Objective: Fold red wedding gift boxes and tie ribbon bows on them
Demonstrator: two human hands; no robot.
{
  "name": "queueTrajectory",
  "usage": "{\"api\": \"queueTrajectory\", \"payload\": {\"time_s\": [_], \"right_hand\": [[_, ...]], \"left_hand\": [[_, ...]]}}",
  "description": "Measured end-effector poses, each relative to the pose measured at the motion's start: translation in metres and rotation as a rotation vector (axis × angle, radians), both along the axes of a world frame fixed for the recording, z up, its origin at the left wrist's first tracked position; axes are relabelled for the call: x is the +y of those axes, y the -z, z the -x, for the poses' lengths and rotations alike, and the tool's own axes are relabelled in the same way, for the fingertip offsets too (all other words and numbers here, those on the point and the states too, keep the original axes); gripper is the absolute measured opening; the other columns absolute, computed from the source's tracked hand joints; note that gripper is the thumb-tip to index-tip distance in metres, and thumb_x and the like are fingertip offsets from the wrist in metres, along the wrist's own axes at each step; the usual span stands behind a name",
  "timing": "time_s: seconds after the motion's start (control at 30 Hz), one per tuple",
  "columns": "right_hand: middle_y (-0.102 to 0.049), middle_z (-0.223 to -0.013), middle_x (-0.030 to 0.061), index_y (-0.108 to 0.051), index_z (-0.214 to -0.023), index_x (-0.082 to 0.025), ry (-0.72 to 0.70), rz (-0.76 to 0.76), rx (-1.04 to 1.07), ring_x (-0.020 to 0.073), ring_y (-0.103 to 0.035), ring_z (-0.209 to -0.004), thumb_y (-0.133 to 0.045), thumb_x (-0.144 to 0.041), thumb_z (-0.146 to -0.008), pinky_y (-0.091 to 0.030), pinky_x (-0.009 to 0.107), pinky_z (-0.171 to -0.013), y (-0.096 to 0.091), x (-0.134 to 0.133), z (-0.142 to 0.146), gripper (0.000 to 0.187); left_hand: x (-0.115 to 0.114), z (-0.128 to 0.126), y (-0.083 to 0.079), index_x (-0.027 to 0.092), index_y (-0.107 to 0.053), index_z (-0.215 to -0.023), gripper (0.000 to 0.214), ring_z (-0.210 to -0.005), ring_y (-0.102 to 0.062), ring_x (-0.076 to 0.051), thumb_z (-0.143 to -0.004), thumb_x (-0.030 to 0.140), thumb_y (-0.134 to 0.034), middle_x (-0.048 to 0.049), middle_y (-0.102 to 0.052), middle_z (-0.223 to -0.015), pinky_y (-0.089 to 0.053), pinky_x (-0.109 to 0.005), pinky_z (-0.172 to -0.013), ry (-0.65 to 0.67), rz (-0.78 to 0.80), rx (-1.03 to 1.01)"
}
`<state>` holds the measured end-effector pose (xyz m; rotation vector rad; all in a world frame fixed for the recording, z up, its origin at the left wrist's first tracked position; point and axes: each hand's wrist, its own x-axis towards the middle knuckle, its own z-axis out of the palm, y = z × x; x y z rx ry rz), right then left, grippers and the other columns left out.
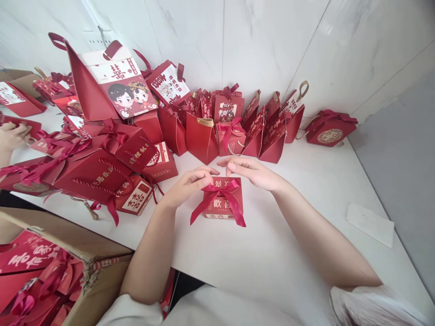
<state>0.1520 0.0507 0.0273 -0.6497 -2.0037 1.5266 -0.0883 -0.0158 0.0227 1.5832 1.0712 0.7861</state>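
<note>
A small red gift box (222, 210) with gold lettering stands on the white table in front of me. A magenta ribbon bow (220, 190) is tied across its top, with two tails hanging down the front. My left hand (190, 181) hovers at the box's left upper edge, fingers loosely curved and apart. Over the far edge, my right hand (253, 172) reaches in with its fingers stretched out to the left. Neither hand visibly grips anything. Whether the left fingertips touch the box, I cannot tell.
Several red gift boxes (202, 142) line the tiled wall, with more piled at the left. A cardboard carton (105, 267) full of red boxes is at lower left. A white slip (370, 224) lies on the right. Another person's hand (13, 136) shows at the left edge.
</note>
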Motion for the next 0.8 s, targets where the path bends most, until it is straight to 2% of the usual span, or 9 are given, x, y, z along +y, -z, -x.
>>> {"api": "queueTrajectory", "payload": {"time_s": [0.1,0.27,0.43,0.53,0.63,0.8], "right_hand": [[-0.058,-0.133,0.0051,-0.069,-0.086,-0.022,0.014,-0.058,0.028,0.0263,-0.049,-0.129,-0.058,-0.048,-0.096,-0.04,0.042,-0.105,-0.007,-0.006,-0.001,0.031],[-0.048,-0.143,0.0039,-0.074,-0.096,-0.027,-0.144,-0.295,-0.038,0.0267,-0.039,-0.139,-0.066,-0.032,-0.093,-0.035,0.046,-0.113,-0.015,-0.016,0.0,0.011],[-0.041,-0.15,0.0038,-0.072,-0.111,-0.029,-0.221,-0.496,-0.141,0.029,-0.036,-0.14,-0.068,-0.016,-0.087,-0.03,0.052,-0.117,-0.012,-0.023,0.006,0.028],[-0.039,-0.153,0.0027,-0.073,-0.111,-0.03,-0.24,-0.529,-0.13,0.0294,-0.037,-0.139,-0.066,-0.009,-0.085,-0.031,0.052,-0.116,-0.012,-0.023,0.006,0.035],[-0.037,-0.154,0.0012,-0.075,-0.11,-0.031,-0.266,-0.506,-0.116,0.0281,-0.038,-0.139,-0.064,-0.005,-0.085,-0.031,0.05,-0.117,-0.01,-0.019,0.005,0.037],[-0.037,-0.155,-0.0027,-0.076,-0.109,-0.034,-0.283,-0.453,-0.088,0.0259,-0.04,-0.138,-0.064,-0.009,-0.088,-0.031,0.049,-0.118,-0.008,-0.015,0.003,0.035]], "left_hand": [[-0.001,0.002,-0.004,0.018,-0.063,-0.072,0.031,-0.121,-0.053,-0.027,-0.086,0.045,-0.066,-0.0067,-0.057,-0.127,-0.038,-0.04,-0.107,0.034,0.009,0.02],[0.0,0.001,-0.002,0.017,-0.065,-0.068,0.029,-0.12,-0.054,-0.027,-0.086,0.04,-0.066,-0.0074,-0.059,-0.125,-0.042,-0.039,-0.104,0.009,0.005,-0.041],[0.001,-0.004,0.002,0.016,-0.056,-0.059,0.039,-0.119,-0.056,-0.027,-0.087,0.042,-0.064,-0.0084,-0.064,-0.117,-0.044,-0.037,-0.1,-0.06,-0.001,-0.069],[0.002,-0.006,0.004,0.016,-0.054,-0.058,0.042,-0.11,-0.059,-0.024,-0.089,0.044,-0.061,-0.0071,-0.065,-0.117,-0.043,-0.036,-0.099,-0.108,-0.006,-0.062],[0.003,-0.008,0.007,0.016,-0.061,-0.064,0.038,-0.108,-0.06,-0.023,-0.089,0.044,-0.06,-0.0065,-0.065,-0.118,-0.042,-0.036,-0.1,-0.126,0.01,-0.077],[0.003,-0.009,0.008,0.016,-0.062,-0.065,0.037,-0.103,-0.06,-0.023,-0.087,0.045,-0.062,-0.0051,-0.067,-0.107,-0.044,-0.037,-0.097,-0.17,0.034,-0.066]]}}
